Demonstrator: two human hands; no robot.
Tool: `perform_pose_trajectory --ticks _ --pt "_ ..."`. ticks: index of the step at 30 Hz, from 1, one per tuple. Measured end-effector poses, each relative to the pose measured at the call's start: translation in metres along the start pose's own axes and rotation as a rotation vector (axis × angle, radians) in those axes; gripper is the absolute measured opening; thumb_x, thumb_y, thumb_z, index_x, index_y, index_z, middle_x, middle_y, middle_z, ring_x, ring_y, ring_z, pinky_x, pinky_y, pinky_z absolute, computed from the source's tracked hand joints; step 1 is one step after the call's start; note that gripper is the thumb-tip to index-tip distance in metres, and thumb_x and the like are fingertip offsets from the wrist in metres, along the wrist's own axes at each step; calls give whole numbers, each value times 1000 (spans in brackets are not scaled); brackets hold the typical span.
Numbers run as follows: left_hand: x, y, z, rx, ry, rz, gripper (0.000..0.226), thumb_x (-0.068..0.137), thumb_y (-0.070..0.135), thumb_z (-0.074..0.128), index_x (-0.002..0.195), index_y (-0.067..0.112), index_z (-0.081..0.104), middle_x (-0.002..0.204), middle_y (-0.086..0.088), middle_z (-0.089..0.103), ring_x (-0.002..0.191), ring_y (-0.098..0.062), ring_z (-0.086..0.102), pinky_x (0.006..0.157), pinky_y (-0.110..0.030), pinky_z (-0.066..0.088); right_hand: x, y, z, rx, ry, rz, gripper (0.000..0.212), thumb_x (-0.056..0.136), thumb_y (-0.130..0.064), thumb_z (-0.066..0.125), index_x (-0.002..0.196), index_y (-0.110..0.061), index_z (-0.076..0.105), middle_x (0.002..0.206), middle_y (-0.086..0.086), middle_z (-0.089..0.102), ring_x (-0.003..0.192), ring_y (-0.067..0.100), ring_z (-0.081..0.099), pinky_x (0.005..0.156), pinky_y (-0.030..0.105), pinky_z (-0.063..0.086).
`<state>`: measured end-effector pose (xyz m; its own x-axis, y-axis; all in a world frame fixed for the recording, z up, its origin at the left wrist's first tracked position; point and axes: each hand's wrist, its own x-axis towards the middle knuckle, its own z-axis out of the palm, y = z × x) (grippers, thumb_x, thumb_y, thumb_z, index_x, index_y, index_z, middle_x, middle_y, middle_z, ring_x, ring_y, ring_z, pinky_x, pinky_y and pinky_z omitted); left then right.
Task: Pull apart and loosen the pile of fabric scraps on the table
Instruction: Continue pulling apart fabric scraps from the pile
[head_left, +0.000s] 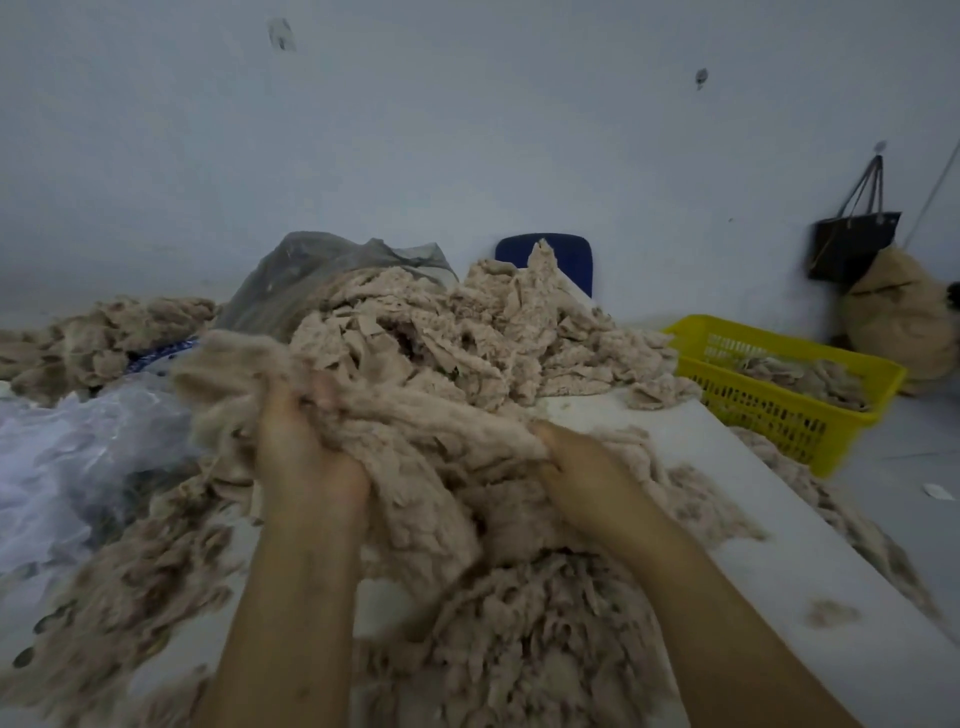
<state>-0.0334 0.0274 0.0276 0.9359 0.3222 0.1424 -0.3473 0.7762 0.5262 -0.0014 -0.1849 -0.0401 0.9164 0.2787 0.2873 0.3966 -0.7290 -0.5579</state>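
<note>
**Head view (sole view)**

1. Pile of fabric scraps (467, 338): beige, fluffy, ragged strips. It is heaped at the middle of the white counter (779, 545) and spreads left and toward the near edge. The far mound looks dense and matted, the near layer looser.
2. Clump (415, 436): a thick wad of the same scraps, raised just above the near layer and spanning both hands.
3. Left hand (306, 457): back toward the camera. The fingers (326, 395) curl over the clump's left end and grip it. This area is somewhat blurred.
4. Right hand (582, 467): thumb on top, fingers sunk into the clump's right end and mostly hidden. It reads as a firm hold on the fabric.
5. Surroundings:
   - a yellow basket (753, 410) beside the counter's far right edge, with a few scraps inside
   - a grey plastic bag (322, 265) behind the pile
   - pale plastic sheeting (78, 441) at the left
   - a blue chair back (571, 254) behind the mound
   - a black bag (852, 244) hanging on the wall above a beige sack (904, 317)

**Step in hand (judged):** parting the held clump.

**Handling notes:**
- Draw the hands outward in opposite directions, level with the counter, so that the strips slide free and do not knot tighter.
- Take shallow grips near the clump's middle. Deep handfuls would only shift the wad whole.
- Shake each half lightly and drop it on the looser near layer, away from the matted mound.
- Keep the pull short, as scraps near the right edge could spill off the counter.
</note>
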Motion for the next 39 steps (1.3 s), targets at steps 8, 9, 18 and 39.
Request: perform_pose_trajectory --ticks 8,9,18,39 --pt "7 10 -15 9 69 -50 49 102 41 43 58 21 48 53 5 47 59 -11 58 75 -35 59 8 49 -41 -298 18 560 62 95 -54 51 145 -21 38 145 11 40 134 34 36 104 44 36" --pt "4 3 -15 46 74 -112 49 100 42 48 57 19 52 56 3 53 60 -13 62 74 -37 61 6 51 -38 -324 -82 631 55 98 -47 50 142 -15 43 140 13 46 127 33 45 100 41 41" --pt "-2 -23 -6 307 43 -265 25 99 20 53 81 14 70 45 8 44 34 -5 36 36 -16 37 12 -32 -68 792 337 26 20 95 -40 55 79 -37 67 74 -7 69 67 8 64 61 23 52" --pt "-1 -35 -15 -80 173 -598 38 89 18 58 54 5 62 43 1 51 39 -6 52 75 -5 46 -5 -70 4 32 243 -341 22 103 -30 45 98 -18 62 92 -5 60 77 13 56 65 33 47"
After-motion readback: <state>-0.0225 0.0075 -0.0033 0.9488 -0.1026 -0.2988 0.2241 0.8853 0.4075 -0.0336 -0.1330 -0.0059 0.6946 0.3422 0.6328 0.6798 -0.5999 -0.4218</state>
